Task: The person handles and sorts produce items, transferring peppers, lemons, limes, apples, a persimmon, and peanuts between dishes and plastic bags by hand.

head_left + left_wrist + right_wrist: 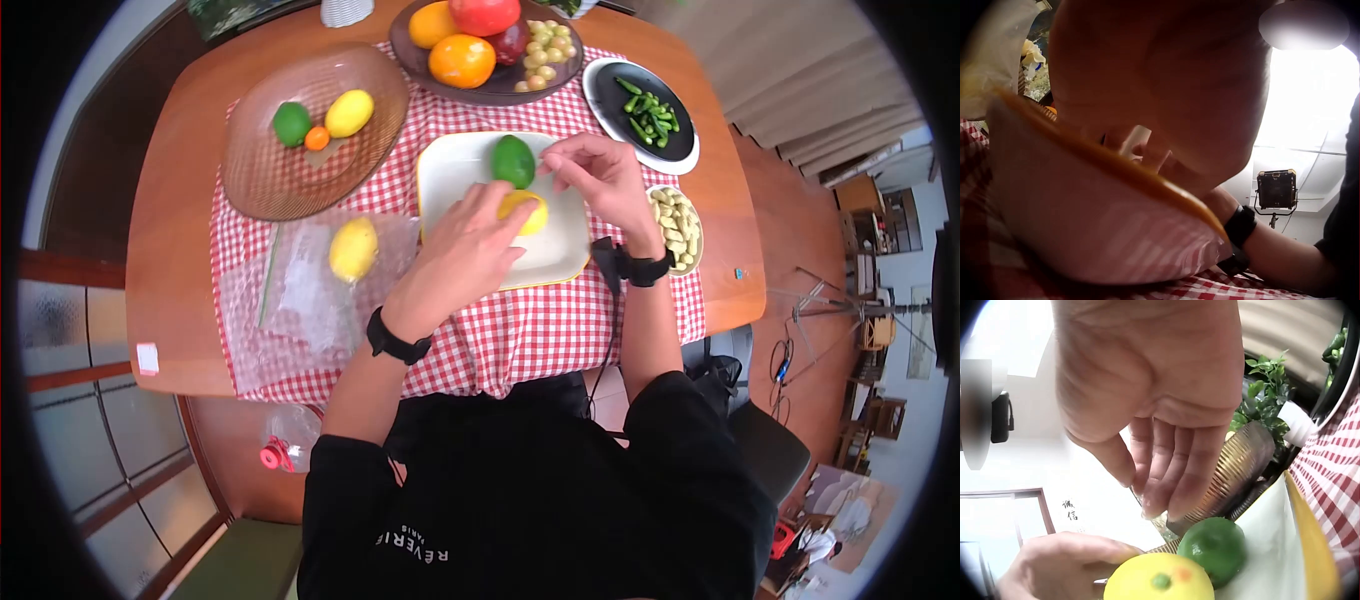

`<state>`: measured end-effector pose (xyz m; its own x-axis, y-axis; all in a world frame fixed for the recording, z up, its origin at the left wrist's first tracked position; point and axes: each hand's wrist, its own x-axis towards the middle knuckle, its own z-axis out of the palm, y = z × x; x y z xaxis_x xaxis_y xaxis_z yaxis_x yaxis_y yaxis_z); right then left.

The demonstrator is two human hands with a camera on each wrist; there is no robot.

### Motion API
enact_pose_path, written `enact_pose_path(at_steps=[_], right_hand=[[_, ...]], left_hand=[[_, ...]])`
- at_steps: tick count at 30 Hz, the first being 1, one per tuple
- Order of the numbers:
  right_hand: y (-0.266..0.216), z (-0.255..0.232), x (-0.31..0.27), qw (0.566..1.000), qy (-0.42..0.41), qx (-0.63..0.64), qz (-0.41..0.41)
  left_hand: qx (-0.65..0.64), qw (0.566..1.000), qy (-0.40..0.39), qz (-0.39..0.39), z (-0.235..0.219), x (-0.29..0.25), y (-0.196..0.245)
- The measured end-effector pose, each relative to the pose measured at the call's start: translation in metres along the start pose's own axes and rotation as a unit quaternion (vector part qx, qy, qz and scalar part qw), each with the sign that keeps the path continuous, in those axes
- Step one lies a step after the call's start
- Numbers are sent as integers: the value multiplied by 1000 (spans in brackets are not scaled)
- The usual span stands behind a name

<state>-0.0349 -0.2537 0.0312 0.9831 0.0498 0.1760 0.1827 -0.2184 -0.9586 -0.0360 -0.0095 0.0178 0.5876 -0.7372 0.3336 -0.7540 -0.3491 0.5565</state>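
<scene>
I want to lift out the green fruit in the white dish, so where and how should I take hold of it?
Probably grip the green fruit around its middle from above, at its left and right sides: it's rounded, the yellow lemon crowds its near end, and the far wall of the white dish is close behind.

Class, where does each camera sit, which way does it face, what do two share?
Head: on the head, facing forward-down at the dish; left hand, right hand show.
Left wrist: worn there, facing the dish's side; palm, right forearm show.
Right wrist: worn there, facing the dish's lemon; both hands show.
Head and right wrist share that lemon.
</scene>
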Motion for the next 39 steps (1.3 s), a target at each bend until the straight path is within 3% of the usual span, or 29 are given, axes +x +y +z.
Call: enact_pose_path(at_steps=[3,9,11,13,15,21,23,25,27,29,31,35,38,39], right_hand=[[-5,9,0,997,27,63,-24],[-10,2,-2,989,96,100,-59],[-13,0,0,971,92,212,-65],[-12,3,-1,970,86,217,-61],[-10,10,0,986,77,134,-53],[-13,17,-6,999,4,41,1],[-20,15,-7,983,-50,-168,-55],[-22,13,-7,980,-77,-183,-33],[-22,12,-8,950,-181,-247,-66],[-26,15,-8,945,-202,-252,-48],[-26,18,-9,950,-219,-219,-33],[-17,14,-10,955,-214,-203,-32],[-12,7,-8,958,-186,-215,-32],[-12,5,-10,959,-185,-214,-32]], left_hand=[[30,999,-5,-40,-1,1,-2],[46,999,-22,1,1,-1,0],[68,998,-8,6,-1,0,0],[75,996,-20,-48,-3,0,1],[56,996,-18,-68,-4,-1,0],[-37,993,-16,-113,-4,3,-4],[-52,992,-19,-111,0,2,-6],[-13,994,3,-112,5,1,-7],[-9,995,9,-101,7,-1,-9],[-3,996,17,-88,7,-2,-10],[-19,992,-22,-121,2,-1,-8],[-78,984,-20,-158,1,2,-7],[-97,983,20,-156,3,4,-11],[-77,991,35,-106,0,6,-10]])
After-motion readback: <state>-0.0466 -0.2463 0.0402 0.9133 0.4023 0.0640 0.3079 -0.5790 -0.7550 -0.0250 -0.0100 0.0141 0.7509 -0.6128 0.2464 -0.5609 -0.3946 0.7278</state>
